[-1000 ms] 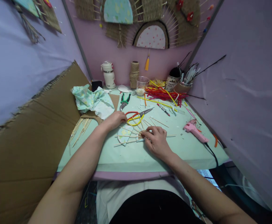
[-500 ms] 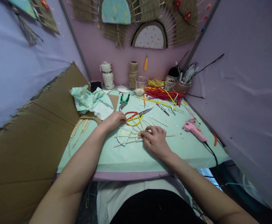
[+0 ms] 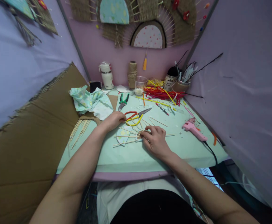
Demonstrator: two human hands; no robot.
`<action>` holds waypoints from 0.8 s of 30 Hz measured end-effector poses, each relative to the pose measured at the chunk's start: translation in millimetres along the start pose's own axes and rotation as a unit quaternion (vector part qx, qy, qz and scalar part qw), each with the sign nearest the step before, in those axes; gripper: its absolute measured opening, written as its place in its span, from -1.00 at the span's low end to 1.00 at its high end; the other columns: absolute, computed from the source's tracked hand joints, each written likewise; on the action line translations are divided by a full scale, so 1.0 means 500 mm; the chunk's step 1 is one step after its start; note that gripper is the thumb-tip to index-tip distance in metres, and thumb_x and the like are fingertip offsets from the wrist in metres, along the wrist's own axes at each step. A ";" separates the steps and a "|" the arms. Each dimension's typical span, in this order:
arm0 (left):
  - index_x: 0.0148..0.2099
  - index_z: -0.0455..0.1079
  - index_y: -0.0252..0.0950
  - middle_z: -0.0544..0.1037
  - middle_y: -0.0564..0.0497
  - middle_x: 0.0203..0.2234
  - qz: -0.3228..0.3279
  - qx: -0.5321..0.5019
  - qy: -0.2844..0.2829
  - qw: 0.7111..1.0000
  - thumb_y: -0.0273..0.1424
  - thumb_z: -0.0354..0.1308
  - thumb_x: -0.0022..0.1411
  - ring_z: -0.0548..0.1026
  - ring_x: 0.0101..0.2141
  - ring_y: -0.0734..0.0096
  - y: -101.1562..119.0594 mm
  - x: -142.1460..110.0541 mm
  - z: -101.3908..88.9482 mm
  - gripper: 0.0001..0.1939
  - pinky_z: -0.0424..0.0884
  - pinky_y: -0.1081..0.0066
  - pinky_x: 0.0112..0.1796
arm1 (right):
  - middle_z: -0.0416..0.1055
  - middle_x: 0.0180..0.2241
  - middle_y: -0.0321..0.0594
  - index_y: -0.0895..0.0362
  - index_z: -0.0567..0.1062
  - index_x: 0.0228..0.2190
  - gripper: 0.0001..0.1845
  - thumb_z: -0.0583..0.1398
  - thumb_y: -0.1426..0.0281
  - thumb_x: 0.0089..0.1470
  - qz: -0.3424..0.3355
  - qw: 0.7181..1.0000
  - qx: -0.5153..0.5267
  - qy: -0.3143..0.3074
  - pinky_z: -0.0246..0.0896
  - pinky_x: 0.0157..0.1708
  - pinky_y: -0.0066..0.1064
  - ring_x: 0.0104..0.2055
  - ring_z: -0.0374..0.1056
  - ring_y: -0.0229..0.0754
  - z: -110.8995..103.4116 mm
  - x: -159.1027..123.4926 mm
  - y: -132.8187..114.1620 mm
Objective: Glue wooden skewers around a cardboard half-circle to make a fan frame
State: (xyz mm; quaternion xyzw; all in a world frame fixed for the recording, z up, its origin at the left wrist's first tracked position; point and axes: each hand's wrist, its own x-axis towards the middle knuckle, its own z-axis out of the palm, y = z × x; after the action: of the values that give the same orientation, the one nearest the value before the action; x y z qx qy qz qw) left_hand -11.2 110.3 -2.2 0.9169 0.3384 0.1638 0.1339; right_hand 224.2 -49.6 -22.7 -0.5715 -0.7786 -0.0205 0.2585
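Note:
Several thin wooden sticks [image 3: 126, 142] fan out over the table from a small brown cardboard piece [image 3: 139, 136]. My right hand [image 3: 156, 140] lies on this piece with curled fingers, covering much of it. My left hand [image 3: 115, 120] is closed in a pinch at the outer end of one stick, its fingertips beside the scissor handles. Under the sticks on the left lies a patterned, light-coloured fabric piece [image 3: 121, 132]. Scissors with red and yellow handles [image 3: 136, 119] lie just behind, partly under the stick ends.
Green-handled pruners [image 3: 123, 102], crumpled fabric [image 3: 91, 101] and loose sticks [image 3: 81, 130] lie leftward. A pink glue gun [image 3: 195, 130] with its cord is on the right. Red pipe cleaners [image 3: 162, 93], a twine spool [image 3: 132, 76], a plastic cup [image 3: 140, 85] and a white bottle [image 3: 106, 76] stand behind.
The view shifts slightly. Both hands keep their places on the stick fan, and nothing on the table visibly moves.

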 end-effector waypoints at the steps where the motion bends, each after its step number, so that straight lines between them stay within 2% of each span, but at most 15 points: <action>1: -0.25 0.53 -0.29 0.59 -0.03 -0.32 0.000 -0.001 0.000 1.000 -0.51 0.17 0.23 0.50 -0.24 0.33 0.001 0.000 -0.001 -0.89 0.37 0.39 -0.17 | 0.41 -0.02 -0.15 -0.05 0.57 -0.14 -0.76 0.11 0.34 0.26 -0.001 1.000 -0.001 0.000 -0.09 -0.02 -0.11 0.04 0.17 -0.01 0.000 0.000 0.000; 24: -0.23 0.54 -0.29 0.60 -0.05 -0.30 -0.018 0.005 -0.001 1.000 -0.48 0.17 0.21 0.50 -0.24 0.28 -0.001 0.001 0.002 -0.87 0.38 0.36 -0.16 | 0.43 -0.01 -0.18 -0.04 0.57 -0.16 -0.79 0.14 0.34 0.26 -0.007 1.000 -0.010 0.007 -0.11 -0.03 -0.12 0.03 0.17 -0.04 0.003 0.000 0.000</action>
State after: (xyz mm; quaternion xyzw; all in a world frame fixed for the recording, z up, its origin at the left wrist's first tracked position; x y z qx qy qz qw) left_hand -10.9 110.9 -3.1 0.9114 0.3558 0.1585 0.1330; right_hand 223.3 -49.1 -24.1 -0.5685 -0.7806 -0.0339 0.2576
